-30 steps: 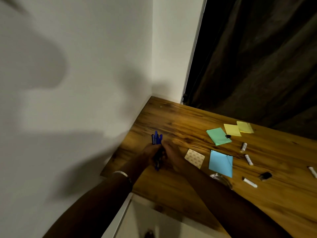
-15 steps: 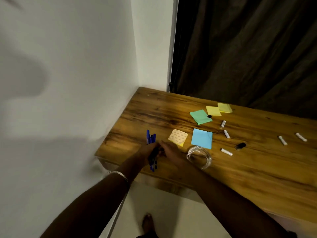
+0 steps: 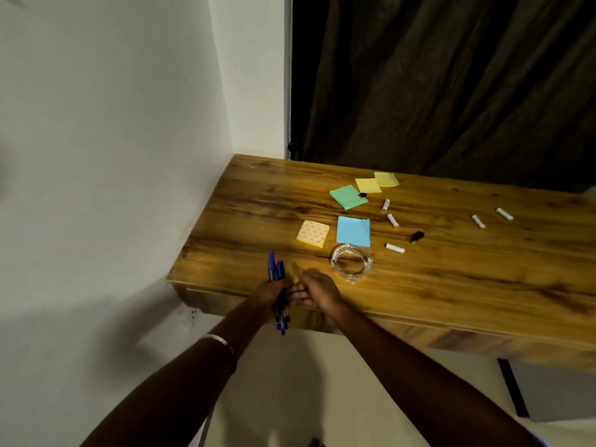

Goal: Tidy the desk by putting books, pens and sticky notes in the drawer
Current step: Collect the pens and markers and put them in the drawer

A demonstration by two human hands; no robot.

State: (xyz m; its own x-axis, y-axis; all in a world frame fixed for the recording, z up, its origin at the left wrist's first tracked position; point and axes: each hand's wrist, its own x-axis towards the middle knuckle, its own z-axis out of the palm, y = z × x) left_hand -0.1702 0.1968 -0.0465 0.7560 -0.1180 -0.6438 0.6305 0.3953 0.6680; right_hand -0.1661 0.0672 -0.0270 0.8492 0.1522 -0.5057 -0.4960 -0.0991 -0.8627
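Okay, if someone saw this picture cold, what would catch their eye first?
Probably the bundle of blue pens gripped upright in the left hand at the near left corner of the wooden desk, with the right hand right beside it. Next, the bright sticky notes spread further back: a blue pad, a green pad and two yellow pads nearest the dark curtain.

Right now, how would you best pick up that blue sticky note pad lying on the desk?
Probably by the near edge of the blue sticky note pad, coming from the front of the desk. It lies flat and thin, and one near corner looks slightly lifted, offering a grip; a clear round dish sits close in front.
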